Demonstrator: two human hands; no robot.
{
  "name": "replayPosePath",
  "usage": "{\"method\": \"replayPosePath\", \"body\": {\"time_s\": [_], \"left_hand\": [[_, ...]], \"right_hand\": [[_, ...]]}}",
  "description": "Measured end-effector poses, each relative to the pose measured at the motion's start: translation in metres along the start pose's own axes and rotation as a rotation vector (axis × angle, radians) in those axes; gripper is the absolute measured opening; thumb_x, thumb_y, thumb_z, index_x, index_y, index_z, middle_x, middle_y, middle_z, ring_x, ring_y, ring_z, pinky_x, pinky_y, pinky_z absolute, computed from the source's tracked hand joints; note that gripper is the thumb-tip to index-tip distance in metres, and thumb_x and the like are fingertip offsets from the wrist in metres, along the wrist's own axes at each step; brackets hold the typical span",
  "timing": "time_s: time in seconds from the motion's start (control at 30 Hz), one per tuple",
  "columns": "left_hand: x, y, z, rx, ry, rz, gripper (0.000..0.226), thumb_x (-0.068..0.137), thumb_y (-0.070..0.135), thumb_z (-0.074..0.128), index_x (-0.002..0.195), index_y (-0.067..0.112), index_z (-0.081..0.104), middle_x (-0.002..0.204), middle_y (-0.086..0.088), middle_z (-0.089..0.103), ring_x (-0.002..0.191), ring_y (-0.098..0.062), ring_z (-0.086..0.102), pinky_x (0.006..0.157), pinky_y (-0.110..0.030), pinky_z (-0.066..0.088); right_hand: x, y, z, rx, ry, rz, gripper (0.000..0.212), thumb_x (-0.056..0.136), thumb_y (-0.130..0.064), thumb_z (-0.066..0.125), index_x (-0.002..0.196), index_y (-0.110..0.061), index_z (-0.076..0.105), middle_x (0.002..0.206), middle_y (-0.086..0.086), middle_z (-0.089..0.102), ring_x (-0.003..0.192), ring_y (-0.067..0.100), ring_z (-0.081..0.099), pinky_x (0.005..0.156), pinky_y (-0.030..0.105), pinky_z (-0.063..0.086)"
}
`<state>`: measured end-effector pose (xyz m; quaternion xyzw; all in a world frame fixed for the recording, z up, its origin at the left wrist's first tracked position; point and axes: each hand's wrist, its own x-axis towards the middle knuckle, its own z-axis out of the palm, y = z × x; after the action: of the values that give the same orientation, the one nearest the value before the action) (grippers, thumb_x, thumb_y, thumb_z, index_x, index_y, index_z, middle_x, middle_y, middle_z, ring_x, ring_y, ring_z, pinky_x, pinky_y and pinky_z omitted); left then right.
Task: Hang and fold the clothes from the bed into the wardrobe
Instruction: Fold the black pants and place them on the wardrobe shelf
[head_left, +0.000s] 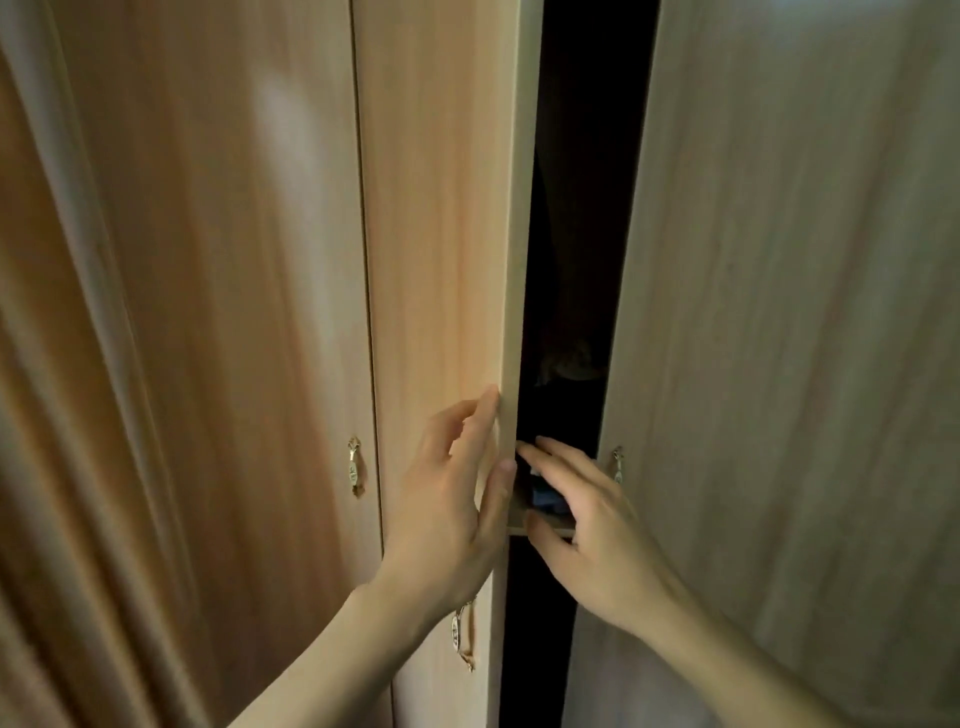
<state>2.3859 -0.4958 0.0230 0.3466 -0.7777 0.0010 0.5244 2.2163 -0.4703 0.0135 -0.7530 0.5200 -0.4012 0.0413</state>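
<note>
A narrow dark gap (566, 260) is left between the middle door (441, 234) and the right door (789, 312). Passage through it is crossed by a shelf edge (540, 530), on which a blue item (545, 496) is seen.

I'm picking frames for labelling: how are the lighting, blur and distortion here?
Head view: the wardrobe gap is nearly black, hiding its contents; soft glare on the left door; wide-angle lens bows the door edges; left hand and right hand are slightly motion-blurred.

Orange curtain (78, 364) at left; warm, dim light.
</note>
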Motion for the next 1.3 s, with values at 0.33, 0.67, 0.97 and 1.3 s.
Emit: {"method": "replayPosePath", "body": {"time_s": [0.33, 0.67, 0.97, 1.3], "left_hand": [[0.051, 0.008, 0.071, 0.207, -0.085, 0.067, 0.066, 0.095, 0.016, 0.06, 0.154, 0.029, 0.032, 0.157, 0.001, 0.03, 0.132, -0.016, 0.045, 0.095, -0.026, 0.047], [0.088, -0.019, 0.138, 0.327, -0.147, 0.118, 0.09, 0.086, 0.047, 0.072, 0.157, 0.036, 0.018, 0.166, 0.002, 0.008, 0.148, -0.026, 0.027, 0.093, -0.039, 0.053], [0.114, -0.066, 0.199, 0.449, -0.101, 0.218, 0.104, 0.075, 0.054, 0.078, 0.158, 0.029, 0.02, 0.167, -0.008, 0.005, 0.154, -0.032, 0.005, 0.114, -0.046, 0.027], [0.141, -0.099, 0.246, 0.498, -0.08, 0.249, 0.101, 0.076, 0.041, 0.08, 0.157, 0.028, 0.022, 0.166, -0.012, 0.008, 0.153, -0.036, 0.005, 0.119, -0.05, 0.021]], "right_hand": [[0.023, 0.075, -0.035, -0.046, -0.019, 0.053, 0.069, 0.095, -0.039, 0.055, 0.155, -0.036, 0.019, 0.161, -0.012, 0.019, 0.148, 0.01, 0.017, 0.119, 0.03, 0.025], [0.055, 0.129, -0.05, -0.001, -0.128, 0.133, 0.072, 0.095, -0.067, 0.027, 0.157, -0.039, 0.003, 0.164, -0.014, 0.003, 0.151, 0.008, 0.009, 0.122, 0.04, 0.023], [0.088, 0.163, -0.055, -0.174, -0.127, 0.207, 0.07, 0.094, -0.066, 0.017, 0.156, -0.039, 0.002, 0.166, -0.008, 0.001, 0.152, 0.012, 0.003, 0.123, 0.042, 0.018], [0.125, 0.221, -0.05, -0.357, -0.02, 0.172, 0.061, 0.101, -0.051, 0.038, 0.155, -0.035, 0.015, 0.163, -0.002, 0.014, 0.151, 0.016, 0.012, 0.121, 0.037, 0.022]]}}
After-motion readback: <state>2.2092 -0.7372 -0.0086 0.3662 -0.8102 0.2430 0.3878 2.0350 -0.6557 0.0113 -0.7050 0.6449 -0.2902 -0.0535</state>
